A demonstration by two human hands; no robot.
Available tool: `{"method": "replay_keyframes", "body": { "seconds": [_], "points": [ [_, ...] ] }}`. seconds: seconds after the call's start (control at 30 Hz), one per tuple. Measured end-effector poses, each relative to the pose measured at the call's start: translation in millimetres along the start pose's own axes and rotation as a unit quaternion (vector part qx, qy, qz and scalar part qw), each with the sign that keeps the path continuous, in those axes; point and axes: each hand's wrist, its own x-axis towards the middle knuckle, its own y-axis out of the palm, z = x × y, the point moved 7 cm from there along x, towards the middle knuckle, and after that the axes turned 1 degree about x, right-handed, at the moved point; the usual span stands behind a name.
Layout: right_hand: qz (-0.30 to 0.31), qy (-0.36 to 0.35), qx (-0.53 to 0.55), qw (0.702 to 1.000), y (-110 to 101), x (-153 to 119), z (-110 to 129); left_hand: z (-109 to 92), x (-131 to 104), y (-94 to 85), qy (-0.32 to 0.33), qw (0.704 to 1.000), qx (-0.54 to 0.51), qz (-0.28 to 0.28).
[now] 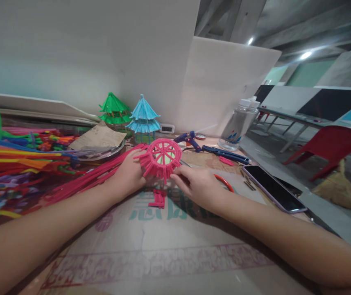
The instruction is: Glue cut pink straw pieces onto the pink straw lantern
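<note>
Between my two hands is a pink pipe-cleaner wheel (164,152) with spokes and a fringe of short strips along its lower and left edge. My left hand (131,172) grips its left side, the fingertips partly hidden behind it. My right hand (196,184) pinches the lower right edge with thumb and fingers. Under the wheel, several short pink pieces (159,198) lie on the table sheet. Long pink pipe cleaners (83,180) run beneath my left forearm. Orange-handled scissors (224,182) rest just behind my right hand, partly covered by it.
Colourful pipe cleaners (18,164) pile at the left. Behind stand a green pagoda model (114,107), a blue pagoda model (143,116) and a small digital clock (167,128). A glue gun (190,140), dark blue pliers-like tool (226,154), water bottle (236,127) and phone (273,187) sit rightward.
</note>
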Motion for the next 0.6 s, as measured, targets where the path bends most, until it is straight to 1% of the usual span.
{"method": "replay_keyframes", "body": {
  "seconds": [0.1, 0.2, 0.3, 0.4, 0.6],
  "points": [
    [-0.027, -0.046, -0.002, 0.999, -9.1, 1.0, 6.0, 1.0, 0.2, 1.4, -0.001, 1.000, -0.003, 0.008],
    [-0.064, -0.093, -0.001, 0.994, -24.4, 2.9, 10.5, 1.5, 0.3, 3.4, -0.008, 1.000, -0.018, 0.022],
    [-0.079, -0.126, -0.034, 0.988, -37.3, 5.0, 13.0, 3.3, -0.9, 5.3, -0.031, 0.998, -0.046, 0.031],
    [-0.067, -0.128, -0.071, 0.987, -42.3, 6.5, 13.1, 5.3, -2.7, 4.7, -0.052, 0.996, -0.067, 0.020],
    [-0.037, -0.102, -0.087, 0.990, -37.8, 7.5, 11.9, 8.5, -4.1, 6.5, -0.068, 0.994, -0.079, 0.021]
  ]
}}
